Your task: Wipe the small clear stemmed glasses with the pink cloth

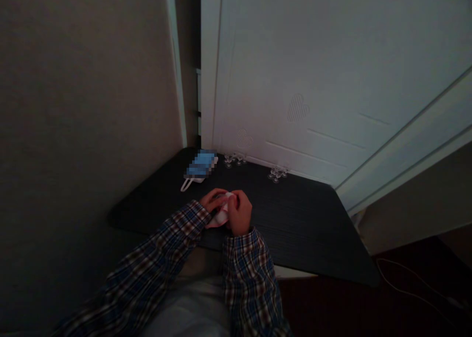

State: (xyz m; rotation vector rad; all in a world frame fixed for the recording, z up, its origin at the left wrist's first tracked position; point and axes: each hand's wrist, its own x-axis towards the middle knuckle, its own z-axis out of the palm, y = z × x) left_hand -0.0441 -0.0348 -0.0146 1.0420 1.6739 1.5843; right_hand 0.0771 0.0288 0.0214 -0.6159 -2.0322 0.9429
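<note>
A person in blue, white and brown plaid sleeves holds a small, soft-looking pink and white item [222,216] at the near edge of a dark, wood-grained tabletop [306,224], as seen from the head camera. The left hand [214,199] and the right hand [240,212] are close together, both closed on the item between them. White shows at its top and along its rounded middle, pink beside the fingers and at the lower left, where it narrows to a flat, pointed end (its material is too dim to make out). The fingers hide much of the rest.

Farther back on the left lies a pixelated, blue-screened phone [201,164] with a pale looped strap [187,184] at its near end. Two clusters of small clear plastic pieces, one left [235,159] and one right [278,173], sit along the back edge, beside a white panel embossed with hearts [280,81].
</note>
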